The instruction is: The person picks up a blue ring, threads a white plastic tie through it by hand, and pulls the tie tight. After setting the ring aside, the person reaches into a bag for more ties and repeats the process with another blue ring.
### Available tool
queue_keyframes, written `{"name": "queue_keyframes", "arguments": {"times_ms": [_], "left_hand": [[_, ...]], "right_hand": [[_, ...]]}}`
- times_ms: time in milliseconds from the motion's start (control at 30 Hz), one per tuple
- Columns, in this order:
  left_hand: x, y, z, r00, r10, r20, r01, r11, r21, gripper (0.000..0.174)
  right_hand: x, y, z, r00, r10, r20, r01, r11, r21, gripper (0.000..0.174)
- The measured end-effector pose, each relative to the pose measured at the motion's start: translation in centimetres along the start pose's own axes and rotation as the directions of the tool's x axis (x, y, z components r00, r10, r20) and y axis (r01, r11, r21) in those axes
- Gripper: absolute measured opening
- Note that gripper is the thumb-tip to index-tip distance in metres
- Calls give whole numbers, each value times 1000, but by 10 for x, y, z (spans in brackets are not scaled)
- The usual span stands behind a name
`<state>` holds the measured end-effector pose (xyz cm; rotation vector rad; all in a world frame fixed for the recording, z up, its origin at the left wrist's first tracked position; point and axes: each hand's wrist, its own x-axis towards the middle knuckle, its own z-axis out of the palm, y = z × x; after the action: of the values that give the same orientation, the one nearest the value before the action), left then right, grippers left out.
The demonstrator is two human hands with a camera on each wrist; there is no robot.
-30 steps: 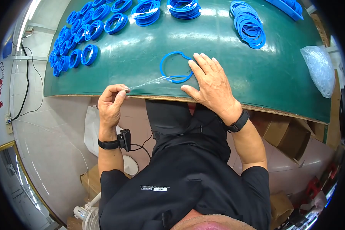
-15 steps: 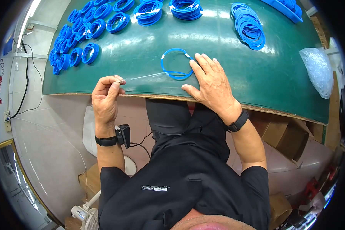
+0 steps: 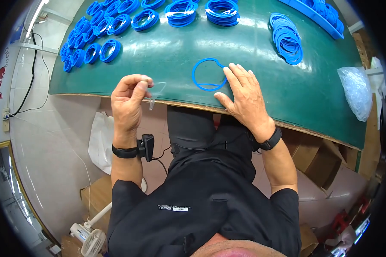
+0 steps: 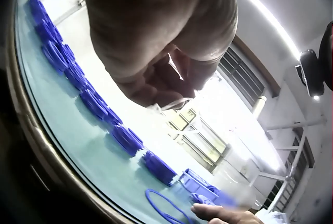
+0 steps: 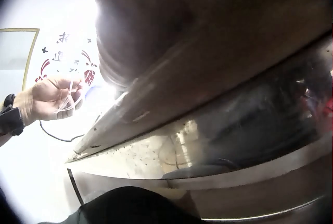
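A single blue ring lies flat near the front edge of the green table. My right hand rests palm down with straight fingers, its fingertips at the ring's right side. To the left, my left hand pinches a clear, thin strip between thumb and curled fingers; the strip dangles apart from the ring. In the right wrist view the left hand shows with the strip looped at its fingers.
Bundles of blue rings stand in rows at the back left. A fanned pile of rings lies at the back right, near a blue tray. A clear plastic bag sits at the table's right edge.
The clear strip, stretched from the ring to my left hand before, has come away and hangs from that hand. My right hand has stayed beside the ring. The head view has shifted slightly.
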<state>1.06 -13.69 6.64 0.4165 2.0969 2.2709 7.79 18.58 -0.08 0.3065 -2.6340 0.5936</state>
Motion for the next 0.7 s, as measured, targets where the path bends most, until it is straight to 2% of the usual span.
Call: {"name": "queue_keyframes", "arguments": {"times_ms": [67, 100, 167, 200, 300, 333, 433, 467, 567, 600, 700], "left_hand": [[5, 0, 18, 1000, 16, 17, -15, 999, -31, 10], [7, 0, 27, 999, 27, 38, -25, 998, -55, 11], [6, -2, 49, 997, 32, 70, -26, 996, -87, 11], [7, -3, 61, 995, 48, 84, -38, 992, -119, 11], [10, -8, 93, 988, 86, 128, -60, 979, -196, 12], [9, -11, 102, 985, 88, 150, -52, 972, -231, 13], [5, -19, 118, 975, 89, 202, -25, 953, -300, 13], [4, -22, 121, 976, 82, 203, -17, 952, -305, 13], [1, -29, 128, 974, 66, 217, 7, 948, -318, 14], [1, -31, 130, 975, 41, 220, 29, 951, -307, 14], [0, -37, 131, 966, -6, 257, 86, 949, -302, 15]], "right_hand": [[-1, -6, -7, 1000, -1, -29, 1, 1000, 8, 70], [2, -15, -14, 999, 30, -23, -25, 974, 224, 68], [4, -37, -24, 995, 100, 8, -85, 787, 611, 64], [5, -46, -25, 994, 112, 5, -92, 793, 602, 64], [11, -68, -26, 966, 201, 164, -251, 558, 791, 52], [9, -67, -26, 964, 215, 160, -256, 566, 784, 52], [1, -59, -17, 915, 331, 232, -369, 451, 812, 35], [-3, -56, -14, 911, 342, 230, -374, 452, 810, 35], [-14, -45, -8, 874, 440, 208, -351, 273, 896, 15], [-16, -40, -10, 869, 451, 203, -353, 278, 894, 15], [-28, -23, -21, 842, 447, 301, -393, 128, 911, 6]]}}
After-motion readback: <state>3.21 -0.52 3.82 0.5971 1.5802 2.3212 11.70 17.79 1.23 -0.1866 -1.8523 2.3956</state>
